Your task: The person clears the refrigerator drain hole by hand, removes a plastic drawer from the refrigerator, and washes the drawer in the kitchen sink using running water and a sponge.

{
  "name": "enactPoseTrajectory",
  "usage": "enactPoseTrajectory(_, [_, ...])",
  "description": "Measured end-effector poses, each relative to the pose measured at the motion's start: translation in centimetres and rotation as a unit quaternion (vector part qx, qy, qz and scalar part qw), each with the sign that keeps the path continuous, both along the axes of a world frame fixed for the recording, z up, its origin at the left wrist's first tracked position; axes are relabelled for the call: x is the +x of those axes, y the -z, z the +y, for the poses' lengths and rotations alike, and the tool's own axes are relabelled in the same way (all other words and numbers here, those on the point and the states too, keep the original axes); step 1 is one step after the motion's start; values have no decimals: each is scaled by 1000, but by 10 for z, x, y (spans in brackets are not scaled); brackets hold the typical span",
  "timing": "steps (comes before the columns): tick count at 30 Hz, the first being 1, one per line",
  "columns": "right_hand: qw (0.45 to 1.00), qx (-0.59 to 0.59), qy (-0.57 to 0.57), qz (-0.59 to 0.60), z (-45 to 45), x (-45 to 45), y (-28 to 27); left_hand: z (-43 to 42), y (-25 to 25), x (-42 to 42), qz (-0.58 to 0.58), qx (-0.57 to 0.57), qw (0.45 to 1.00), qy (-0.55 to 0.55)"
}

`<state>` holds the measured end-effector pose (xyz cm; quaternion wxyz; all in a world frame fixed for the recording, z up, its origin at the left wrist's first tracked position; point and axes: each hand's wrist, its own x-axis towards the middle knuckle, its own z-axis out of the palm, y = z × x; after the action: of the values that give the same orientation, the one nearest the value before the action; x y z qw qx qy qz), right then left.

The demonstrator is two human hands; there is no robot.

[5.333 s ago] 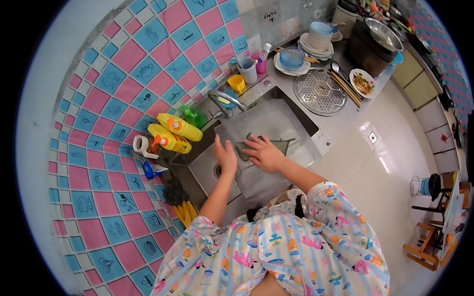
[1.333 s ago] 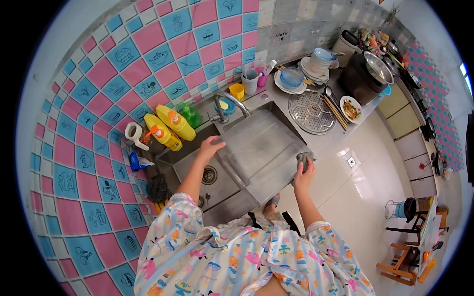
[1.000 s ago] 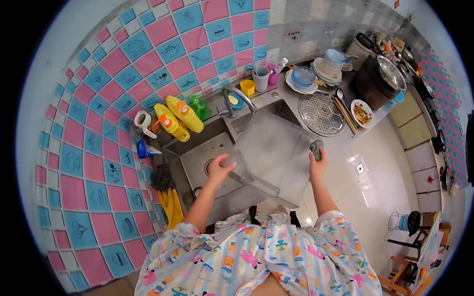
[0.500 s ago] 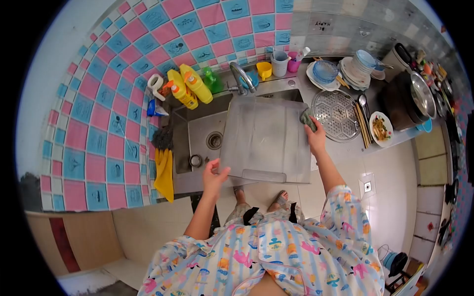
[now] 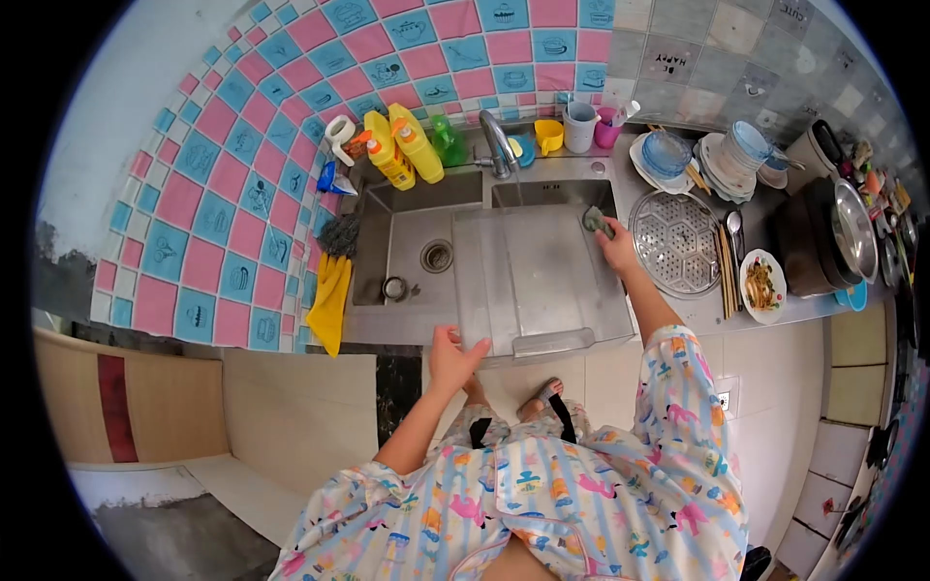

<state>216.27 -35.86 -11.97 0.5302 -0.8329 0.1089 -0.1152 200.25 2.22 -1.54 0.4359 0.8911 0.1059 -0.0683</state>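
Observation:
A clear plastic drawer or bin (image 5: 552, 276) lies over the right basin and front edge of the steel sink (image 5: 417, 320). My left hand (image 5: 455, 358) is at its front left corner, thumb and fingers apart, with nothing seen in them. At the bin's right side, near the back, my right hand (image 5: 616, 244) pinches a grey-green cloth (image 5: 595, 221). Above the bin's back edge stands the faucet (image 5: 499, 145), and a thin stream of water seems to fall from it.
Yellow bottles (image 5: 389, 153) and a green bottle (image 5: 448, 142) stand behind the left basin. Yellow gloves (image 5: 330, 302) hang at the left. On the right counter are a perforated steel plate (image 5: 675, 242), chopsticks (image 5: 725, 271), a plate of food (image 5: 762, 287), stacked bowls (image 5: 733, 155) and a dark cooker (image 5: 809, 232).
The bin, earlier tilted and turned, now lies squarer over the right basin. My left hand has moved from its left side to its front left corner. My right hand keeps the cloth. The view has turned.

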Motion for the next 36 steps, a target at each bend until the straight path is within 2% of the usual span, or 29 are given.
enactPoseTrajectory(1, [1000, -20, -1, -7, 0, -3, -1, 4, 0, 5, 25, 39, 999, 19])
enactPoseTrajectory(4, [996, -79, 2, -38, -2, -16, -12, 14, -5, 29, 163, 12, 982, 100])
enactPoseTrajectory(7, [990, -119, 13, -76, -3, -39, -21, 15, 12, 61, 276, 27, 950, 141])
enactPoseTrajectory(9, [987, -123, 35, -97, -3, -51, -23, 12, 23, 74, 245, 55, 959, 136])
enactPoseTrajectory(10, [988, -125, 54, -72, -3, -56, -24, 9, 28, 79, 229, 69, 962, 133])
enactPoseTrajectory(13, [986, -119, 108, 37, 4, -74, -34, -2, 42, 90, 197, -54, 977, 68])
enactPoseTrajectory(17, [958, -133, 191, 169, 12, -76, -29, -10, 42, 104, 267, -123, 952, 80])
enactPoseTrajectory(19, [955, -158, 178, 175, 9, -70, -42, -11, 32, 97, 290, -148, 940, 99])
enactPoseTrajectory(22, [957, -184, 137, 179, 10, -49, -80, -14, -1, 77, 282, -163, 944, 59])
enactPoseTrajectory(26, [963, -206, 49, 166, 29, 12, -132, -11, -6, 59, 253, -241, 937, 7])
enactPoseTrajectory(29, [964, -242, -7, 112, 47, 68, -111, -12, 5, 48, 229, -275, 933, -37])
enactPoseTrajectory(33, [942, -290, -75, 150, 90, 110, -101, -22, 12, 45, 242, -268, 928, -88])
enactPoseTrajectory(36, [935, -300, -101, 159, 112, 131, -85, -23, 47, 41, 255, -303, 914, -92])
